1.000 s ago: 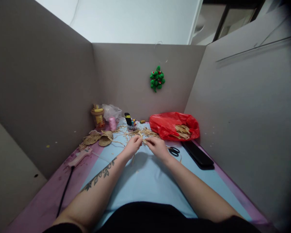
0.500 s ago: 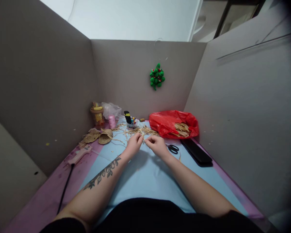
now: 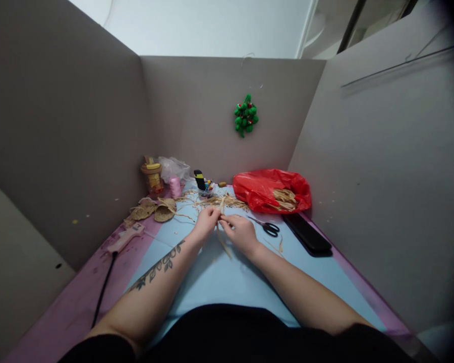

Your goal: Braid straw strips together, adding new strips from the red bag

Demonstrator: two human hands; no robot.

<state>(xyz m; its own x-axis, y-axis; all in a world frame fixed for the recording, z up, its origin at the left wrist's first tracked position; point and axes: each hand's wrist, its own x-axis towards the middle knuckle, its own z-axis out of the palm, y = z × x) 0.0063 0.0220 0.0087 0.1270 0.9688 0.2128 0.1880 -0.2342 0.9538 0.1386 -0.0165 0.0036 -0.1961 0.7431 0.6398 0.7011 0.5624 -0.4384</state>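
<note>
Left hand pinching — right hand meeting it, forearms angled

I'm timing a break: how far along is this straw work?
Two woven pieces on the left look already shaped. The left hand and right hand pinch a straw strip, its end hanging loose, so that part looks unfinished. Loose straw lies in the red bag; how much is needed, I cannot tell.

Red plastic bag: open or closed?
Open: the red plastic bag gapes at its right side, where dried strands show inside.
</note>
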